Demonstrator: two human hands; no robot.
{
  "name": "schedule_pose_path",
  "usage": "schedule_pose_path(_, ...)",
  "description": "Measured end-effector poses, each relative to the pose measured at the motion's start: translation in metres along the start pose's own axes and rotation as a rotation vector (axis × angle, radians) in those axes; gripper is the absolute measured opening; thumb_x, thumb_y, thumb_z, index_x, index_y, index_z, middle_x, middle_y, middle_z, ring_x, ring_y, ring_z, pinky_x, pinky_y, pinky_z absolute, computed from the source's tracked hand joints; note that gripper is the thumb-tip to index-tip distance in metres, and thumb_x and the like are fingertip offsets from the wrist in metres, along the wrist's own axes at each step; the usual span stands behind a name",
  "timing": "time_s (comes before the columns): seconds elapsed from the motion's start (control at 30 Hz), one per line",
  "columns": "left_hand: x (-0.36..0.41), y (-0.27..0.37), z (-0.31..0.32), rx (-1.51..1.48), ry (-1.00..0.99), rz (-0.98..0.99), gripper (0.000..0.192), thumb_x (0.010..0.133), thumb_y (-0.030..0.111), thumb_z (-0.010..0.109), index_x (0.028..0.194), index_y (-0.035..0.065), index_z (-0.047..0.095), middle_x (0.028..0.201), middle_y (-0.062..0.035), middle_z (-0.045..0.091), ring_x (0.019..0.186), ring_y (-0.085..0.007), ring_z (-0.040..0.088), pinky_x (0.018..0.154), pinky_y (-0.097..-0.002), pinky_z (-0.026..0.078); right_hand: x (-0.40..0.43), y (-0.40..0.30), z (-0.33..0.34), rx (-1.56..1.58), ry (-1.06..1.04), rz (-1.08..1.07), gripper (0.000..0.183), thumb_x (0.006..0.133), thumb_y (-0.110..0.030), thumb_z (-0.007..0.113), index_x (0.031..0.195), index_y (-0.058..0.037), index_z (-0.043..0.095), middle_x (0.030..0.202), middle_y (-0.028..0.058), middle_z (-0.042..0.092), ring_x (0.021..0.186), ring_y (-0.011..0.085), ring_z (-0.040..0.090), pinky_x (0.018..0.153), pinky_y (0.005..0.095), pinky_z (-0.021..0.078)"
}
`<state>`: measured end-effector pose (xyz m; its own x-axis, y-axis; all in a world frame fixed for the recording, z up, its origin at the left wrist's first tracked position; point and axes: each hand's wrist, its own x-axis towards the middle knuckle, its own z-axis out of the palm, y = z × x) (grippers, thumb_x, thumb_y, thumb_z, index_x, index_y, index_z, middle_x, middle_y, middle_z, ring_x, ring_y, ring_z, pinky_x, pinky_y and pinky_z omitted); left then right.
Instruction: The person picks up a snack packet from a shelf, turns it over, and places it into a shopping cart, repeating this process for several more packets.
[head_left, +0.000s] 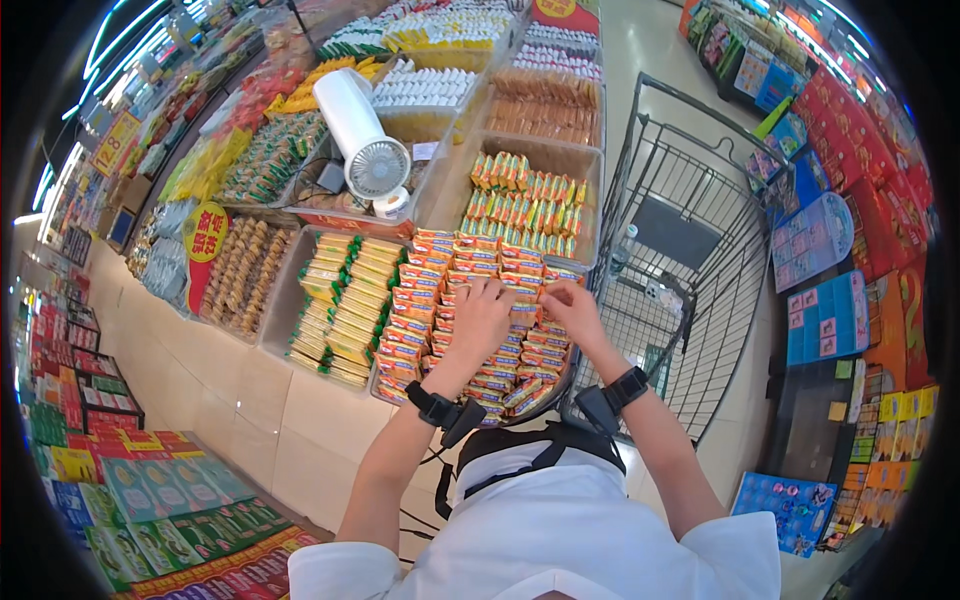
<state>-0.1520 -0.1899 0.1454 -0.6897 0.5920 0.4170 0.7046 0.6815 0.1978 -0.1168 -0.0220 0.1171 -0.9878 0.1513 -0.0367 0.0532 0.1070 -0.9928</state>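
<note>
Rows of small orange-and-yellow wrapped snack packets (405, 322) fill a bin directly in front of me. Over the middle of these rows, my left hand (481, 316) lies palm down with its fingers bent onto the packets. My right hand (574, 311) is just to its right, thumb and fingertips close together at the bin's right side. Between the two hands, one packet (527, 294) shows near the fingertips. Whether either hand grips it is hidden by the fingers. Both wrists wear black straps with a device.
A wire shopping cart (720, 300) stands close on the right, holding a bottle (623, 247). A white handheld fan (379, 169) sits over the bins ahead. Left of the packets is a bin of green-ended packets (360, 289). Stocked shelves (877, 187) line the right.
</note>
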Motion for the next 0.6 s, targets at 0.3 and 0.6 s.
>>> schedule_pose_path(0.3,0.026,0.082,0.004,-0.309,-0.044,0.041,0.022,0.060,0.006,0.059,0.081,0.0107,0.056,0.084,-0.0020,0.050,0.089,-0.0211,0.043,0.074,-0.0354,0.033,-0.062,0.028,-0.128,0.195,0.361,0.147,0.015,0.077,-0.011,0.054,0.087,-0.0006,0.053,0.071,0.0030,0.054,0.062,0.0088,0.052,0.055,0.0218,0.0440)
schedule_pose_path(0.6,0.032,0.186,0.082,-0.570,-0.430,0.143,0.017,0.065,0.011,0.057,0.081,0.0089,0.057,0.086,-0.0052,0.052,0.087,-0.0230,0.047,0.069,-0.0341,0.036,-0.158,0.121,-0.223,0.186,0.696,0.489,0.020,0.072,-0.004,0.049,0.092,-0.0010,0.050,0.076,0.0047,0.053,0.066,0.0115,0.052,0.059,0.0219,0.0431)
